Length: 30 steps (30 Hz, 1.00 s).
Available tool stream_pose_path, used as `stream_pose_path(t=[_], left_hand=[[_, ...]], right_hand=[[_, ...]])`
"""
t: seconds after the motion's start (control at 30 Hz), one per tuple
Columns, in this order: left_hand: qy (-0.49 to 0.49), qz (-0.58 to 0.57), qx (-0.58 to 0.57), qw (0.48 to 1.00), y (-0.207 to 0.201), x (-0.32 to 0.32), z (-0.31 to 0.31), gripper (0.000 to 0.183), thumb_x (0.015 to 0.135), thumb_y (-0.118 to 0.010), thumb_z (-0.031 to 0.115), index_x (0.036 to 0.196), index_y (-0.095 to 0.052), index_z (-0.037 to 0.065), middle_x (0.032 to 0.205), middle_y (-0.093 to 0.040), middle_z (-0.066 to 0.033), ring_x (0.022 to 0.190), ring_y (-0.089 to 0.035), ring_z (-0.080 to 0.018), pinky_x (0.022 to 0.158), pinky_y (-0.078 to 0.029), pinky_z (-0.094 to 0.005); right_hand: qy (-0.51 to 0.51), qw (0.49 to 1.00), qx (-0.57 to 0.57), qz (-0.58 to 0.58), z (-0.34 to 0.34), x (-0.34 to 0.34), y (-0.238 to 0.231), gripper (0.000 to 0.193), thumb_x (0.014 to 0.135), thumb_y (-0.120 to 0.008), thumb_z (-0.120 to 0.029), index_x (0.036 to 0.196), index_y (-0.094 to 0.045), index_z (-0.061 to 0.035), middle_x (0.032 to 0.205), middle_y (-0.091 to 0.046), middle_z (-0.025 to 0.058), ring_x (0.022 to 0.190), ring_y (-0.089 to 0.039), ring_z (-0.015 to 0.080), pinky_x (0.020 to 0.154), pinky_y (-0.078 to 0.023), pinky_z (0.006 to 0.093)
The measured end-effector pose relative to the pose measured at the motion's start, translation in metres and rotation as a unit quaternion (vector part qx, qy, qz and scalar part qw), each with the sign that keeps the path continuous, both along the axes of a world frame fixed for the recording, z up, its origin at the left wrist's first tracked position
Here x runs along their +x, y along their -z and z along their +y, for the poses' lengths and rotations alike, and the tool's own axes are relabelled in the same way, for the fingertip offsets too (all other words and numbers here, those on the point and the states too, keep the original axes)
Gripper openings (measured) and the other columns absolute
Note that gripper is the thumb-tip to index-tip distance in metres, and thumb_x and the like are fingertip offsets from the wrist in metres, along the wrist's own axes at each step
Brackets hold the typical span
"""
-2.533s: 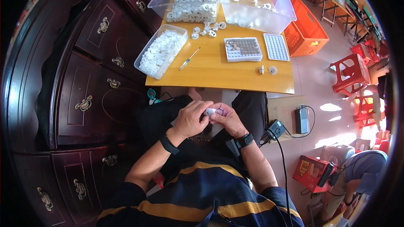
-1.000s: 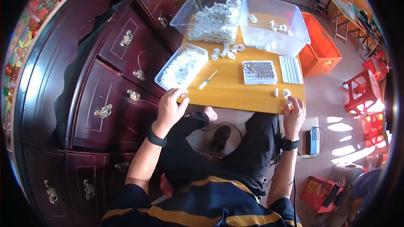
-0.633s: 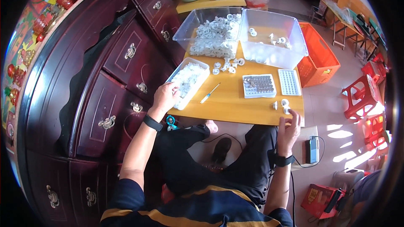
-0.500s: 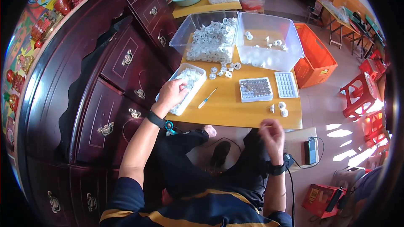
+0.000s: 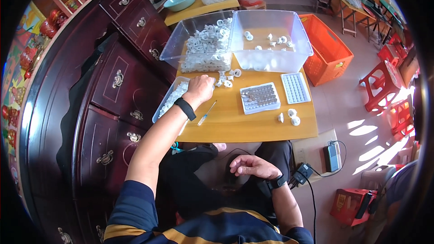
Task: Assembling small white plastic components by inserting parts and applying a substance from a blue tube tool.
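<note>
My left hand (image 5: pixel 200 89) is over the table, between a long white tray (image 5: pixel 159 114) and a small cluster of loose white plastic pieces (image 5: pixel 226 79). Its fingers are curled together, and what they hold, if anything, is hidden. Small whitish parts (image 5: pixel 177 93) fill the tray. Lower down, over my lap, my right hand (image 5: pixel 256 167) is loosely bent with thumb and fingers apart and nothing in it. A thin pen-like tool with a blue part (image 5: pixel 206 114) lies on the table. Right of it sits a white tray of round grey metal pieces (image 5: pixel 261 98).
A clear bin (image 5: pixel 174 54) heaped with white ring-like parts stands at the back, beside another bin (image 5: pixel 271 62) with several pieces. A white grid tray (image 5: pixel 296 88) and three white pieces (image 5: pixel 293 116) lie at the right. An orange crate (image 5: pixel 332 61) stands beyond the table.
My left hand has moved right, out of the long tray toward the loose pieces. My right hand has dropped left and down, over my lap. The whole view has shifted slightly.
</note>
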<state>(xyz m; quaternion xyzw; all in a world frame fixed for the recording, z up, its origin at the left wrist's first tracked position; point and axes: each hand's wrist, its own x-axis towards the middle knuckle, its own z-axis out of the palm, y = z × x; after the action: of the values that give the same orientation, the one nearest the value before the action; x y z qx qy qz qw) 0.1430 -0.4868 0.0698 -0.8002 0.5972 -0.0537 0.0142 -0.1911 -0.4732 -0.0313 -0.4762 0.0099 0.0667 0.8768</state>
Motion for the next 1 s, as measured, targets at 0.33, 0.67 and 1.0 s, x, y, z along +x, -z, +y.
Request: stream_pose_path(t=[0.33,0.67,1.0], left_hand=[[-0.082,-0.028,0.054,0.995,0.03,0.0,-0.018,0.02,0.077,-0.068,0.014,0.094,-0.067,0.004,0.089,-0.068,-0.0181,0.085,-0.068,-0.036,0.072,-0.055,-0.0466],[-0.066,-0.067,-0.005,0.996,0.031,-0.005,-0.014,0.018,0.086,-0.052,0.009,0.089,-0.069,0.005,0.09,-0.07,-0.0184,0.086,-0.07,-0.0331,0.071,-0.057,-0.0445],[-0.045,0.067,-0.044,0.996,0.006,-0.021,0.006,0.011,0.082,-0.065,0.015,0.088,-0.068,0.007,0.082,-0.07,-0.0139,0.074,-0.068,-0.0325,0.067,-0.054,-0.0433]], right_hand=[[0.039,0.999,0.012,0.025,-0.001,0.0,-0.003,0.024,0.097,-0.061,-0.017,0.117,-0.06,-0.0054,0.107,-0.062,0.0025,0.102,-0.058,0.0115,0.092,-0.048,0.0281],[0.076,0.996,0.012,0.049,0.001,0.001,0.006,0.025,0.095,-0.064,-0.016,0.117,-0.06,-0.0054,0.106,-0.065,0.0021,0.097,-0.061,0.011,0.088,-0.05,0.0268],[0.108,0.991,-0.001,0.073,-0.001,-0.001,0.004,0.025,0.096,-0.062,-0.021,0.116,-0.061,-0.0071,0.105,-0.066,0.0009,0.092,-0.061,0.0093,0.084,-0.049,0.0241]])
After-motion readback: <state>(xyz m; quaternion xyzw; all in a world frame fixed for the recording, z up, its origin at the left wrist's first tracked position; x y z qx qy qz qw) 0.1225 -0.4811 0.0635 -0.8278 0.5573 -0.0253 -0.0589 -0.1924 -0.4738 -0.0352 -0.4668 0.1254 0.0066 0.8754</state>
